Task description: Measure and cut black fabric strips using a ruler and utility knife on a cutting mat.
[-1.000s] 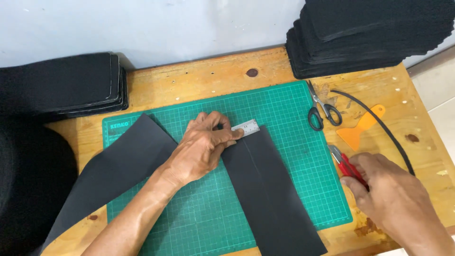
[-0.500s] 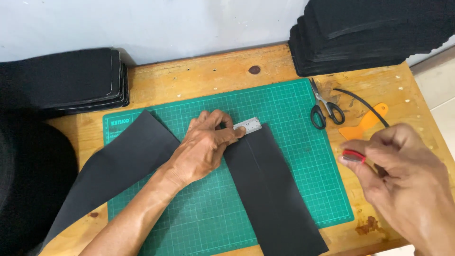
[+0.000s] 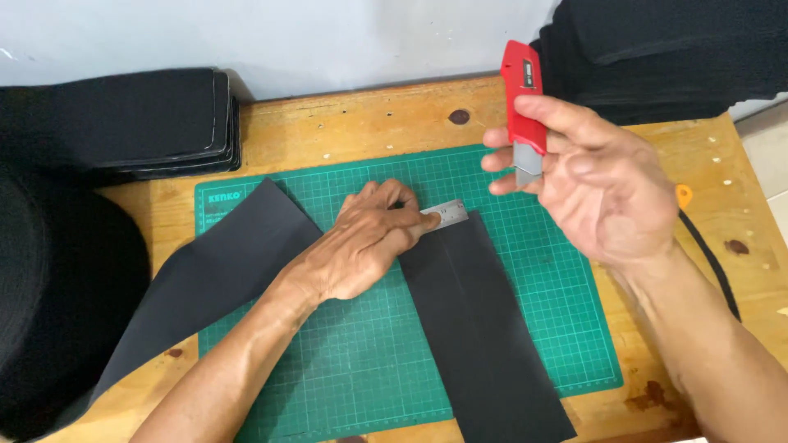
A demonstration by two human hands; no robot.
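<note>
Now the right hand has lifted the red cutter, grip closed around it.

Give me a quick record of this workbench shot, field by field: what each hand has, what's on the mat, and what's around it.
left hand: pressing a metal ruler flat
right hand: raised above the mat, holding a red utility knife
surface: green cutting mat on a wooden table
on mat: black strip
around: stacks of black pieces at back left
</note>
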